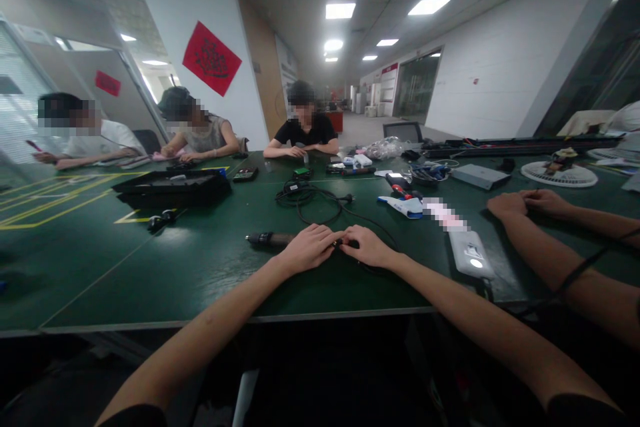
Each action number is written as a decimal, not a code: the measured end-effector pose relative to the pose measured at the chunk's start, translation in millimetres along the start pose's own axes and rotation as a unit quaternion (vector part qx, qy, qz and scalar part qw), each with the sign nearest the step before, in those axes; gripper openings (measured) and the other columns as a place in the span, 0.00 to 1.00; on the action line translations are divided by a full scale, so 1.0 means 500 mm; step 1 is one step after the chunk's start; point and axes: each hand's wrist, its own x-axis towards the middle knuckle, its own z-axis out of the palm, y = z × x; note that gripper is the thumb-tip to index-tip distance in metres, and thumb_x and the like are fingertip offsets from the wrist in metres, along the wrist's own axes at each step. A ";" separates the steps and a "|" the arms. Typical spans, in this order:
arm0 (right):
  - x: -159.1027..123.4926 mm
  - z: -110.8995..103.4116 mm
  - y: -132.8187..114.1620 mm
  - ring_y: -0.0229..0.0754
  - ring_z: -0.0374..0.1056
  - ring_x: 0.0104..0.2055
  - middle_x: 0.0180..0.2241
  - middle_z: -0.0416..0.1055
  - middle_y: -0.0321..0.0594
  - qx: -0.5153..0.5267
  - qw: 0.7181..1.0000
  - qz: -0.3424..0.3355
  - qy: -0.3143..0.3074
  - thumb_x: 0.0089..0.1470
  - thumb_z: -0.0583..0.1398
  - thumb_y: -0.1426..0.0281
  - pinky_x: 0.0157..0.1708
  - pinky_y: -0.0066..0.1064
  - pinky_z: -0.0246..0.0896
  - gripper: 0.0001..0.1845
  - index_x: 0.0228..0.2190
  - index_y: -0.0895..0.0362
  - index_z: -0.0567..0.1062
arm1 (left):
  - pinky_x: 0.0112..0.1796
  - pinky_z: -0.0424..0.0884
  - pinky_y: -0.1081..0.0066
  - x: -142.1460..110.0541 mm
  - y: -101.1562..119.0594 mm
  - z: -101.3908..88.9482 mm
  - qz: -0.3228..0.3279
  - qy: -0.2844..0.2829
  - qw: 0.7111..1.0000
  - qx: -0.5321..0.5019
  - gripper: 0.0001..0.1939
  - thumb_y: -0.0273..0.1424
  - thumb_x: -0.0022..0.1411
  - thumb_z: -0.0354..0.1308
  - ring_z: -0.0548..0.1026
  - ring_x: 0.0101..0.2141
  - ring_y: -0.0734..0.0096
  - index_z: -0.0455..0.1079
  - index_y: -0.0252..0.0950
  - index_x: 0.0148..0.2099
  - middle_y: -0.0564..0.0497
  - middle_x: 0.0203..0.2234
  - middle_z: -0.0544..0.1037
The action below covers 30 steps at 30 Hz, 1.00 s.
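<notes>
Both my hands rest on the dark green table (190, 267), side by side. My left hand (309, 248) lies closed over the right end of a dark cylindrical tool (267, 239) that sticks out to the left. My right hand (367, 247) is closed, pinching a small dark part (345, 241) between the two hands; what it is I cannot make out. A black cable (320, 203) coils just beyond my hands.
A black tray (173, 188) sits left of centre. A white device (470, 253) lies to my right. A co-worker's folded forearms (545, 213) rest at the right. Three people sit across the table. A white fan (559, 173), boxes and tools crowd the far right.
</notes>
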 end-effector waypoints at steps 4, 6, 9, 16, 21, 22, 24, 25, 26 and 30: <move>0.000 -0.003 -0.003 0.45 0.70 0.42 0.39 0.75 0.42 -0.016 1.000 0.000 -0.002 0.62 0.65 0.69 0.45 0.37 0.64 0.06 0.32 0.56 0.78 | 0.54 0.68 0.59 0.007 0.004 0.010 -0.007 0.000 1.000 0.018 0.27 0.31 0.75 0.51 0.73 0.52 0.59 0.54 0.39 0.72 0.44 0.49 0.76; -0.001 -0.005 -0.004 0.45 0.70 0.42 0.38 0.75 0.42 -0.019 1.000 0.001 -0.001 0.62 0.65 0.69 0.45 0.37 0.64 0.07 0.31 0.56 0.78 | 0.54 0.68 0.58 0.009 0.006 0.013 -0.013 0.001 0.999 0.035 0.26 0.31 0.75 0.50 0.73 0.52 0.59 0.55 0.39 0.72 0.45 0.47 0.76; -0.003 -0.007 -0.008 0.44 0.70 0.42 0.39 0.75 0.42 -0.014 1.000 0.001 0.000 0.63 0.65 0.69 0.44 0.36 0.64 0.07 0.31 0.56 0.78 | 0.55 0.68 0.58 0.009 0.008 0.012 -0.006 0.002 0.999 0.037 0.27 0.32 0.75 0.52 0.72 0.54 0.57 0.54 0.39 0.73 0.44 0.49 0.76; -0.005 -0.014 -0.014 0.44 0.70 0.42 0.39 0.76 0.42 0.000 1.000 0.004 -0.003 0.62 0.65 0.70 0.45 0.36 0.65 0.06 0.31 0.56 0.77 | 0.56 0.68 0.57 0.009 0.006 0.005 -0.004 0.003 1.000 0.014 0.29 0.30 0.76 0.49 0.72 0.54 0.58 0.50 0.40 0.75 0.44 0.50 0.75; -0.005 -0.019 -0.017 0.46 0.71 0.44 0.40 0.77 0.43 0.007 1.000 0.005 -0.005 0.62 0.65 0.70 0.47 0.38 0.65 0.06 0.31 0.56 0.78 | 0.55 0.68 0.58 0.010 0.006 0.004 -0.008 0.003 1.000 -0.027 0.32 0.31 0.74 0.51 0.71 0.55 0.57 0.48 0.40 0.75 0.44 0.51 0.75; -0.005 -0.020 -0.017 0.46 0.71 0.44 0.40 0.77 0.43 0.009 1.000 0.006 -0.004 0.62 0.65 0.70 0.47 0.38 0.65 0.06 0.32 0.56 0.78 | 0.55 0.68 0.58 0.010 0.006 0.006 -0.009 0.002 0.999 -0.033 0.32 0.30 0.74 0.51 0.72 0.54 0.58 0.47 0.40 0.75 0.44 0.51 0.75; -0.006 -0.020 -0.018 0.46 0.71 0.44 0.41 0.77 0.43 0.014 1.000 0.007 -0.004 0.62 0.65 0.69 0.47 0.39 0.66 0.06 0.31 0.56 0.78 | 0.53 0.69 0.59 0.011 0.005 0.009 -0.019 0.000 0.999 -0.028 0.31 0.30 0.74 0.50 0.73 0.52 0.58 0.48 0.40 0.75 0.44 0.50 0.76; -0.006 -0.020 -0.018 0.46 0.71 0.44 0.41 0.77 0.43 0.016 1.000 0.008 -0.004 0.62 0.65 0.69 0.47 0.39 0.66 0.06 0.31 0.56 0.78 | 0.52 0.69 0.58 0.011 0.004 0.010 -0.024 0.000 1.000 -0.020 0.31 0.30 0.74 0.49 0.73 0.51 0.58 0.48 0.40 0.75 0.45 0.49 0.76; -0.006 -0.019 -0.018 0.46 0.71 0.44 0.42 0.77 0.43 0.016 1.000 0.009 -0.004 0.62 0.65 0.69 0.48 0.39 0.66 0.06 0.31 0.56 0.78 | 0.52 0.69 0.58 0.012 0.004 0.011 -0.028 0.001 1.000 -0.014 0.31 0.31 0.74 0.50 0.73 0.51 0.57 0.48 0.40 0.75 0.44 0.49 0.75; -0.005 -0.016 -0.016 0.46 0.71 0.45 0.42 0.78 0.43 0.010 1.000 0.008 -0.003 0.62 0.65 0.69 0.49 0.40 0.66 0.06 0.31 0.56 0.78 | 0.53 0.68 0.58 0.012 0.006 0.009 -0.013 -0.005 1.000 -0.010 0.32 0.31 0.73 0.51 0.72 0.52 0.57 0.48 0.40 0.75 0.44 0.49 0.75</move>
